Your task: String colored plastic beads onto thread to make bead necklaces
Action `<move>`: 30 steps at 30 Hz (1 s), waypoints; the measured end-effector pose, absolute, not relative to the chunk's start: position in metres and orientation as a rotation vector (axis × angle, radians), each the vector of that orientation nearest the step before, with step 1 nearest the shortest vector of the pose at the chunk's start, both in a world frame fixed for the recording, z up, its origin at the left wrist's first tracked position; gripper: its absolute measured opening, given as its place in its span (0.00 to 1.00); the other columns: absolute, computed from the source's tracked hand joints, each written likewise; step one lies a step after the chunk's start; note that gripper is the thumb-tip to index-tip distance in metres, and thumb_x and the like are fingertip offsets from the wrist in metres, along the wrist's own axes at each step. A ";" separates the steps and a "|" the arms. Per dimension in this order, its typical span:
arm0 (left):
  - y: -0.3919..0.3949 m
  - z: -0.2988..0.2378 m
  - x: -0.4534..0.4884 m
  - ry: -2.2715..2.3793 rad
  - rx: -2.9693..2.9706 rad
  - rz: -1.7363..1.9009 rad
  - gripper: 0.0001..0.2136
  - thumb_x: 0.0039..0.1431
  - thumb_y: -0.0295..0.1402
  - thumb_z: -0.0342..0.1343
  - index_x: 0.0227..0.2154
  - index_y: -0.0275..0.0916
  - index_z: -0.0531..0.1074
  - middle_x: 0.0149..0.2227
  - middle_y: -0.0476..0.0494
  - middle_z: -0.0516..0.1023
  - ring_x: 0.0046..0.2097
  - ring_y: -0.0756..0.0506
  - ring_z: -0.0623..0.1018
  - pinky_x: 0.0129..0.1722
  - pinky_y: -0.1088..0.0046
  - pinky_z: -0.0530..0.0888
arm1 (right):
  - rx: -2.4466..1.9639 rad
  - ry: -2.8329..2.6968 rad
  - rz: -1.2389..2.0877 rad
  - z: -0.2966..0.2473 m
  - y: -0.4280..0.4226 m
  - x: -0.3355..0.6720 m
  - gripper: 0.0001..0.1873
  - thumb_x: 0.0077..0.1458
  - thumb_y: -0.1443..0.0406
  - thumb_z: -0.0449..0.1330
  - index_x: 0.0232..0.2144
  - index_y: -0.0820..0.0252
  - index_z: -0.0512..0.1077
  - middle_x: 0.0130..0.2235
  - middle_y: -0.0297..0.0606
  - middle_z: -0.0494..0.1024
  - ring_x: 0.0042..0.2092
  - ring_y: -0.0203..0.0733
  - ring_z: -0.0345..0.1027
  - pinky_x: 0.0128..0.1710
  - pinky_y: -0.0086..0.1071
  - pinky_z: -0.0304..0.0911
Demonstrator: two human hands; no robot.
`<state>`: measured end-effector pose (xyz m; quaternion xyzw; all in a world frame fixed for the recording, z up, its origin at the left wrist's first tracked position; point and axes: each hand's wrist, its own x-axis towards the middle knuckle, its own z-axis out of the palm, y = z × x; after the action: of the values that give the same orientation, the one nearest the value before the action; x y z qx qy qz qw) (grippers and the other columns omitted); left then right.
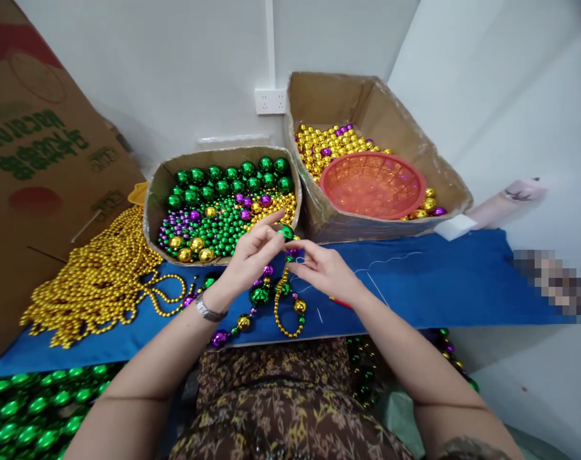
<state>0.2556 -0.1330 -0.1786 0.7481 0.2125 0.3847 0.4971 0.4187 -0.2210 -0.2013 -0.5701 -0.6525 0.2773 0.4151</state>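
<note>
Both hands meet above the blue cloth, in front of the divided bead box. My left hand [252, 252] is closed, its thumb and forefinger pinching at a large shiny green bead [285, 231]. Close against it, my right hand [323, 265] is closed too, its fingertips on the bead strand just below that bead. From the hands hangs the strand, with a loop of small gold beads [277, 313] and larger purple, green and gold beads resting on the cloth. A thin white thread [395, 260] trails off to the right. The fingertips partly hide the grip.
A box [149, 223] of sorted green, purple and gold beads stands behind the hands. Right of it, a taller carton [319, 220] holds gold beads and a red basket [374, 214]. Gold bead strands [93, 281] lie left. A red pen [340, 302] lies near my right wrist.
</note>
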 end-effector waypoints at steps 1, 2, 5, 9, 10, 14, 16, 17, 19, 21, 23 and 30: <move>-0.134 -0.174 0.261 0.492 1.916 0.945 0.12 0.62 0.38 0.54 0.25 0.37 0.69 0.60 0.38 0.67 0.57 0.42 0.71 0.55 0.58 0.69 | -1.434 -1.660 0.675 -0.199 -0.219 0.416 0.15 0.60 0.57 0.57 0.45 0.57 0.72 0.20 0.23 0.59 0.22 0.31 0.51 0.25 0.27 0.49; -0.135 -0.170 0.265 0.473 1.988 0.962 0.12 0.62 0.38 0.54 0.25 0.37 0.69 0.59 0.38 0.68 0.58 0.42 0.70 0.57 0.57 0.68 | -1.417 -1.669 0.664 -0.198 -0.216 0.414 0.14 0.61 0.56 0.55 0.42 0.58 0.73 0.21 0.25 0.62 0.23 0.31 0.52 0.26 0.27 0.50; -0.134 -0.170 0.275 0.466 2.020 1.022 0.12 0.63 0.37 0.52 0.25 0.37 0.69 0.55 0.38 0.71 0.58 0.42 0.69 0.56 0.58 0.67 | -1.332 -1.649 0.661 -0.194 -0.211 0.414 0.17 0.63 0.55 0.52 0.33 0.60 0.74 0.25 0.29 0.68 0.27 0.33 0.58 0.28 0.28 0.53; -0.129 -0.191 0.272 0.624 1.896 1.119 0.09 0.64 0.37 0.51 0.31 0.38 0.69 0.50 0.37 0.72 0.52 0.44 0.73 0.47 0.64 0.73 | -1.304 -1.462 0.602 -0.185 -0.211 0.427 0.20 0.64 0.53 0.50 0.31 0.60 0.72 0.25 0.31 0.68 0.27 0.32 0.60 0.28 0.27 0.55; -0.129 -0.198 0.269 0.684 1.866 1.180 0.09 0.64 0.37 0.51 0.32 0.38 0.69 0.49 0.38 0.72 0.49 0.45 0.73 0.45 0.65 0.73 | -1.287 -1.409 0.617 -0.183 -0.211 0.431 0.20 0.64 0.52 0.50 0.31 0.59 0.72 0.23 0.29 0.65 0.26 0.32 0.58 0.26 0.27 0.54; -0.139 -0.218 0.258 0.842 1.906 1.445 0.07 0.64 0.35 0.50 0.31 0.40 0.65 0.42 0.41 0.71 0.45 0.46 0.73 0.44 0.65 0.72 | -1.131 -1.294 0.751 -0.177 -0.210 0.438 0.18 0.64 0.51 0.50 0.33 0.57 0.68 0.21 0.25 0.57 0.22 0.30 0.51 0.21 0.26 0.50; -0.147 -0.219 0.257 0.709 2.063 1.435 0.03 0.62 0.32 0.52 0.33 0.40 0.65 0.40 0.42 0.72 0.44 0.46 0.73 0.46 0.63 0.71 | -1.074 -1.307 0.775 -0.175 -0.209 0.437 0.16 0.64 0.52 0.51 0.33 0.57 0.67 0.22 0.26 0.58 0.22 0.29 0.52 0.21 0.26 0.50; -0.149 -0.218 0.258 0.588 2.160 1.382 0.01 0.61 0.31 0.52 0.34 0.40 0.66 0.41 0.42 0.73 0.45 0.46 0.73 0.47 0.62 0.71 | -1.062 -1.322 0.776 -0.173 -0.209 0.436 0.16 0.64 0.52 0.51 0.33 0.57 0.67 0.22 0.26 0.58 0.22 0.29 0.52 0.21 0.26 0.50; -0.149 -0.212 0.264 0.339 2.325 1.249 0.03 0.60 0.29 0.54 0.37 0.40 0.66 0.43 0.40 0.74 0.49 0.44 0.73 0.51 0.58 0.70 | -1.060 -1.354 0.762 -0.169 -0.210 0.433 0.17 0.64 0.52 0.51 0.32 0.57 0.67 0.22 0.26 0.59 0.23 0.29 0.52 0.22 0.26 0.51; -0.144 -0.206 0.273 0.177 2.408 1.146 0.05 0.59 0.30 0.55 0.38 0.40 0.66 0.46 0.38 0.75 0.53 0.42 0.72 0.53 0.57 0.69 | -1.080 -1.390 0.728 -0.164 -0.213 0.431 0.18 0.64 0.51 0.51 0.32 0.57 0.67 0.23 0.27 0.60 0.24 0.30 0.54 0.22 0.26 0.52; -0.135 -0.201 0.281 0.083 2.427 1.071 0.05 0.58 0.31 0.55 0.37 0.40 0.67 0.45 0.38 0.75 0.52 0.42 0.72 0.51 0.58 0.70 | -1.099 -1.410 0.684 -0.158 -0.215 0.431 0.18 0.63 0.51 0.51 0.32 0.57 0.67 0.24 0.28 0.62 0.25 0.30 0.55 0.23 0.26 0.53; -0.119 -0.200 0.282 -0.076 2.563 0.898 0.06 0.58 0.31 0.56 0.39 0.40 0.71 0.40 0.42 0.76 0.44 0.45 0.74 0.50 0.60 0.70 | -1.019 -1.162 0.712 -0.165 -0.208 0.446 0.17 0.61 0.51 0.54 0.30 0.57 0.65 0.21 0.25 0.58 0.21 0.27 0.52 0.20 0.25 0.49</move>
<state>0.2821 -0.1187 -0.2003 0.9221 -0.0273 0.3233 0.2109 0.4458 -0.2084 -0.1651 -0.4501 -0.5133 0.3145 0.6596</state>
